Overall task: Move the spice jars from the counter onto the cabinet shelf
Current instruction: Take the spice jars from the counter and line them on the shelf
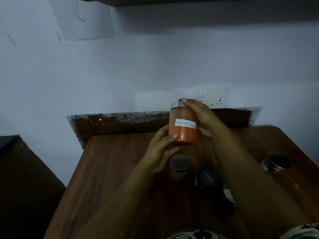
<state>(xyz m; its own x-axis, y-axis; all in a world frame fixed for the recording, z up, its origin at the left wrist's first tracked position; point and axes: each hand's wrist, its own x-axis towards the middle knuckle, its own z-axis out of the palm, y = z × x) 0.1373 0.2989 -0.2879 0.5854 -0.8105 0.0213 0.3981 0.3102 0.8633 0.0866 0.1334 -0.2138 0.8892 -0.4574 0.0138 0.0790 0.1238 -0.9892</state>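
A clear jar [183, 125] of orange-red powder, labelled by hand "Red chilli Powder", is held upright in the air above the far half of the wooden worktop [107, 169], off its surface. The jar is clasped by both hands. The left hand [162, 149] is curled round its lower part from about 8 o'clock, the thumb laid across the front near the base. The right hand [202, 118] is wrapped round the side at 3 o'clock, with a fingertip up on the metal lid; both grips are thus closed on the jar.

Below the held jar, at about 6 o'clock, a small jar with a dark lid [179, 167] is left standing on the worktop. Just beside it, toward 4 o'clock, a dark jar with a blue lid [207, 178] is seen. Well apart, at the worktop's 3 o'clock edge, a metal-rimmed jar [276, 163] stands.

On the wall behind, at 12 o'clock from the jar, a white switch and socket plate [212, 95] is mounted.
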